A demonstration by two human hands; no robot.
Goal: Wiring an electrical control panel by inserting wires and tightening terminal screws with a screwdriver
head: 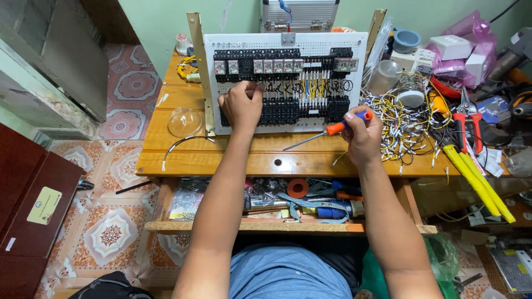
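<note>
Two bare hands work at a white panel (285,43) that stands upright in the upper middle of the frame, on a wooden table (221,160). The left hand (241,105) is pressed against the panel's lower left part, knuckles toward the camera, fingers curled in among the black blocks (280,111) mounted there; what the fingertips pinch, if anything, I cannot tell. The right hand (363,135) sits just right of centre, closed around the orange and blue handle of a screwdriver (327,132). The screwdriver's metal shaft slants down and to the left, its tip over the table edge just below the panel, between the two hands.

Across the panel's middle run rows of relays (266,66) with short yellow and blue wires looped beneath them. To the right of the panel lies a tangled heap of yellow and white wires (402,119), near the right hand. Further right are red-handled pliers (468,124) and a long yellow-handled tool (476,177) lying at a slant. At the left of the table rests a clear plastic dome (185,122). Below the tabletop, a shelf (221,226) holds a roll of orange tape (297,188) among loose tools and bags.
</note>
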